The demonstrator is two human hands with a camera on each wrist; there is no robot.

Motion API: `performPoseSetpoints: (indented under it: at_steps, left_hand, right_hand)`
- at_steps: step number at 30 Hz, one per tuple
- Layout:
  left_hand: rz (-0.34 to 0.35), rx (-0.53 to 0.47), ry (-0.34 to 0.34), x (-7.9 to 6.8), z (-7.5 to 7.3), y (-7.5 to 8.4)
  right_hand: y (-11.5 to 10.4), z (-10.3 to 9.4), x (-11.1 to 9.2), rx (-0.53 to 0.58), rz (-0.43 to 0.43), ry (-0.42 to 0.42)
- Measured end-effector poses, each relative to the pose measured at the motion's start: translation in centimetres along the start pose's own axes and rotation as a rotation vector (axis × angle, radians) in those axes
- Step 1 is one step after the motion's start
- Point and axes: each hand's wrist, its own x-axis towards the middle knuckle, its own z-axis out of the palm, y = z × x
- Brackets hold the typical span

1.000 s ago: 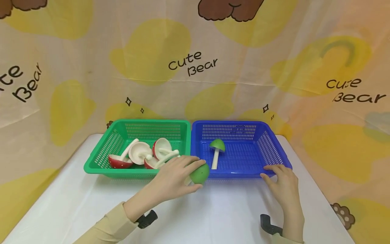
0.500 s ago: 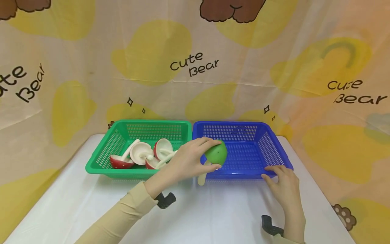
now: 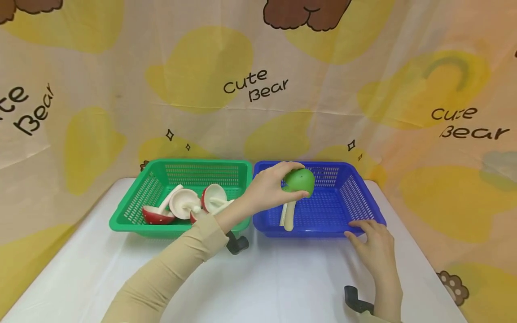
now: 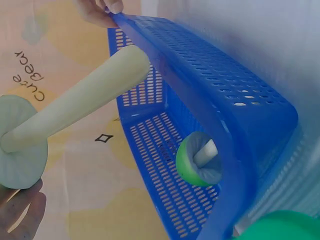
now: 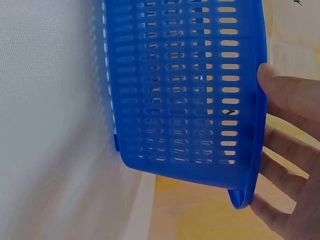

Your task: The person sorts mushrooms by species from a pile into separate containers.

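Observation:
My left hand (image 3: 268, 188) grips a green-capped toy mushroom (image 3: 302, 180) by its cap, over the blue basket (image 3: 323, 231). Its thick pale stem (image 4: 90, 95) points down past the cap, and in the left wrist view the cap's pale underside shows. A second green mushroom (image 4: 189, 162) lies inside the blue basket, mostly hidden behind the held one in the head view. At the basket's front right corner, my right hand (image 3: 375, 246) holds the rim, thumb on the outer side and fingers over the edge.
Left of the blue basket stands a green basket (image 3: 161, 228) with several red-capped mushrooms (image 3: 158, 216), some partly behind my left forearm. Both baskets rest on a white-covered table (image 3: 274, 278). A printed curtain (image 3: 258, 125) hangs right behind them.
My left hand has carried the green mushroom right and up, from the front between the baskets to above the blue one. The right hand has stayed on the rim.

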Motion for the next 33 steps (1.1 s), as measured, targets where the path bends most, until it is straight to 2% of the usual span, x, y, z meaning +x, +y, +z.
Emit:
performPoseSetpoints:
  at_steps: [9, 17, 24, 33]
  left_hand:
    - [-0.065, -0.078, -0.072, 3.4, 1.0, -0.7]
    - [-0.123, -0.118, -0.198, 6.5, 2.7, -2.4]
    - [-0.164, -0.066, -0.344, 8.2, 4.9, -3.6]
    - [-0.197, 0.048, -0.450, 8.8, 7.1, -3.8]
  right_hand:
    - [-0.1, 0.0, -0.1, -0.003, 0.007, 0.002]
    - [0.0, 0.2, -0.1, 0.002, 0.008, 0.009]
    - [0.3, 0.0, -0.2, 0.003, 0.014, 0.015]
    - [0.3, 0.3, 0.0, 0.013, -0.001, 0.030]
